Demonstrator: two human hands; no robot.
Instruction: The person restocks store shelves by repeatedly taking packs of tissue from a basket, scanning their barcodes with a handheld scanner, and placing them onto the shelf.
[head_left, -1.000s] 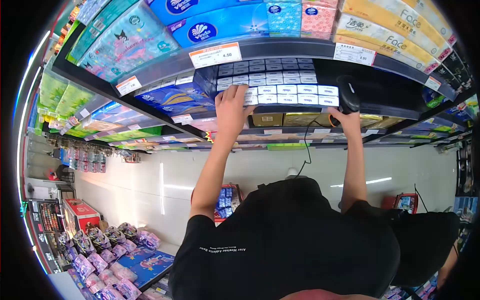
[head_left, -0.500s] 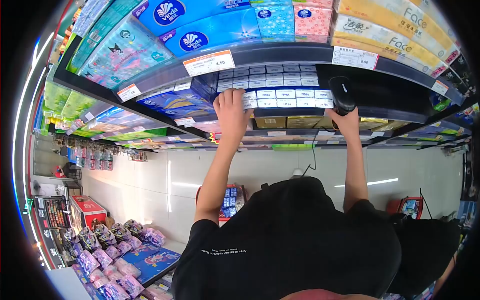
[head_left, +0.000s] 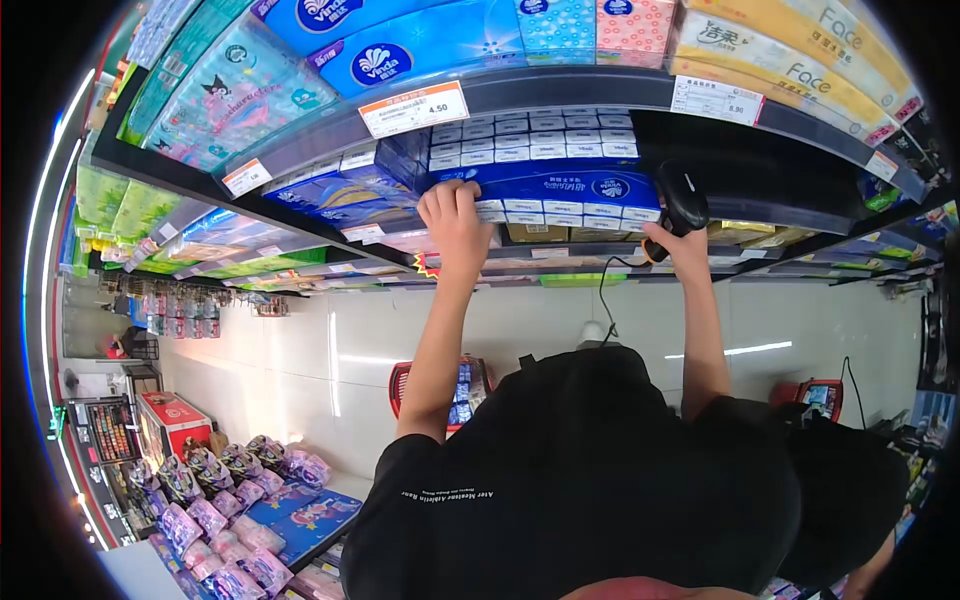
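Note:
My left hand (head_left: 457, 228) is closed over the left end of a blue Vinda tissue pack (head_left: 560, 188), fingers on its top edge. The pack sits at the front of a shelf, its blue printed face and white-ended lower rows showing. More Vinda packs (head_left: 535, 138) with white ends are stacked behind it. My right hand (head_left: 680, 247) is wrapped round the handle of a black barcode scanner (head_left: 684, 196), beside the pack's right end. From the scanner's handle a dark cable (head_left: 604, 292) hangs down.
Above, a shelf edge with price labels (head_left: 412, 108) carries large tissue packs (head_left: 420, 55). Right of the stack is a dark shelf gap (head_left: 760, 165). Behind me are a red basket (head_left: 400, 385) holding blue packs, another red basket (head_left: 815, 395), a display of pink packs (head_left: 210, 515) and another person (head_left: 850, 500).
The front tissue pack has come forward and tilted, so more of its blue face shows. My left hand has shifted with it. The scanner and right hand have moved slightly lower.

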